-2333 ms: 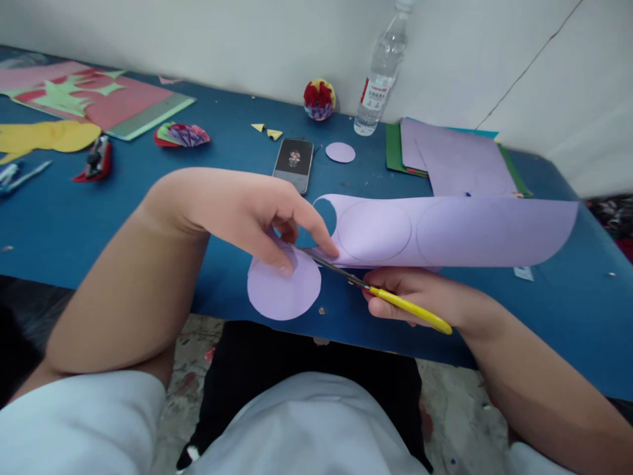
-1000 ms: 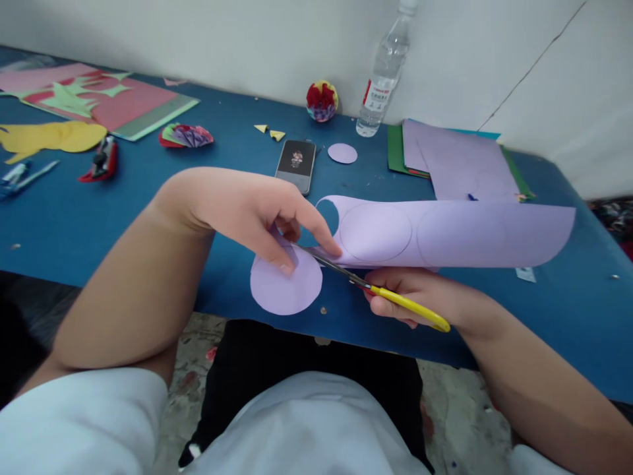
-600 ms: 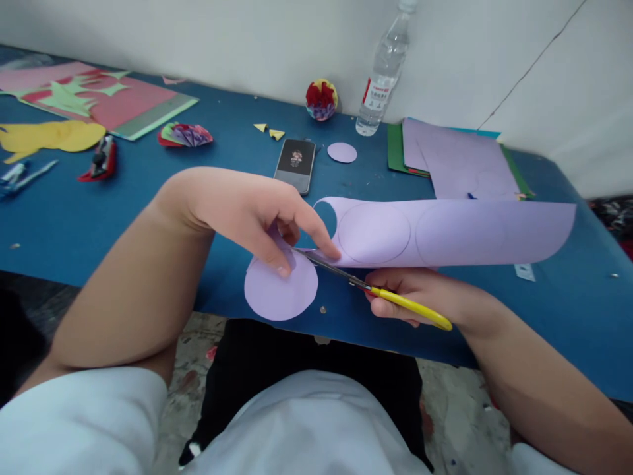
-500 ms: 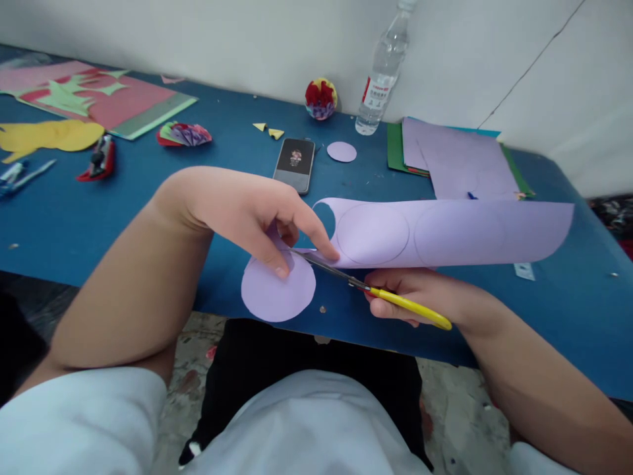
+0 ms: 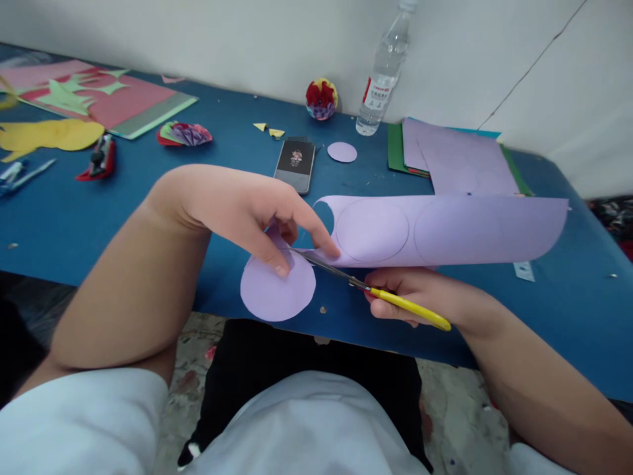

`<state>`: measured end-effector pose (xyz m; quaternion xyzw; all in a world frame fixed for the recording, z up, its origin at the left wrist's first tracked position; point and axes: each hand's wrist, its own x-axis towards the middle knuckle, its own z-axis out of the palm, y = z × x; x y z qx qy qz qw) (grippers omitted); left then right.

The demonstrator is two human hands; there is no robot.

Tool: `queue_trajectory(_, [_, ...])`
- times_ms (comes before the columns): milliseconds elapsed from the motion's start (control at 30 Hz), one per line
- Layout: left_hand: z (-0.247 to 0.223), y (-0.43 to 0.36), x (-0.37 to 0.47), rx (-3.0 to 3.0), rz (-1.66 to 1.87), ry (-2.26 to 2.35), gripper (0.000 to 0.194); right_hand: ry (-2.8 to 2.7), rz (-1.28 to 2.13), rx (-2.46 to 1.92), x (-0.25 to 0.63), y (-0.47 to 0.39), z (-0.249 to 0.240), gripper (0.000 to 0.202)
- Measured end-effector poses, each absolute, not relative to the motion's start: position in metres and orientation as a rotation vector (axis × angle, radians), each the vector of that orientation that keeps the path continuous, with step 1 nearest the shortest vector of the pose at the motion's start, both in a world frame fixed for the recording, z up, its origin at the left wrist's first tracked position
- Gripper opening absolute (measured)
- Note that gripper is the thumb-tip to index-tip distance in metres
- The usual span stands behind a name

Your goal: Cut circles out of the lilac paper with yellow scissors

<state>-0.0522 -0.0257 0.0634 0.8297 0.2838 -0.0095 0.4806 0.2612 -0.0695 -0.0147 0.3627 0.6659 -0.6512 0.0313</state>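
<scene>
My left hand pinches a nearly cut-out purple paper circle, its thumb on top of the paper. Its index fingertip rests at the lower edge of the curled purple sheet, which bears drawn circle outlines and a round cut-out at its left end. My right hand grips yellow-handled scissors, fingers in the handles. The blades point left and lie against the paper between the circle and the sheet, with their tips by my left thumb. My left hand's other fingers are curled and partly hidden.
Behind the hands lie a phone, another purple circle, a paper ball and a water bottle. Stacked paper sits at back right. A red stapler, a folded paper piece and coloured sheets lie left.
The scissor blades look slightly more closed along the paper. The right end of the purple sheet has risen and shifted a little left. Both hands have barely moved.
</scene>
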Motion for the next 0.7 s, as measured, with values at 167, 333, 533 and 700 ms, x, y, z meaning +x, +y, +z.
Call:
queue_trajectory(167, [0.065,-0.025,-0.06,2.031,0.384,0.91,0.055,2.173,-2.104,1.207,0.259,-0.067,-0.019,0.062])
queue_trajectory(333, [0.069,-0.029,-0.061,1.886,0.731,0.958,0.06,2.33,-2.186,1.434,0.253,-0.067,-0.019,0.071])
queue_trajectory(533, [0.067,-0.034,-0.046,1.84,0.72,0.982,0.017,2.44,-2.267,1.437,0.252,-0.064,-0.023,0.069])
queue_trajectory(700, [0.059,-0.032,-0.039,1.789,0.799,1.1,0.024,2.483,-2.304,1.472,0.25,-0.063,-0.026,0.069])
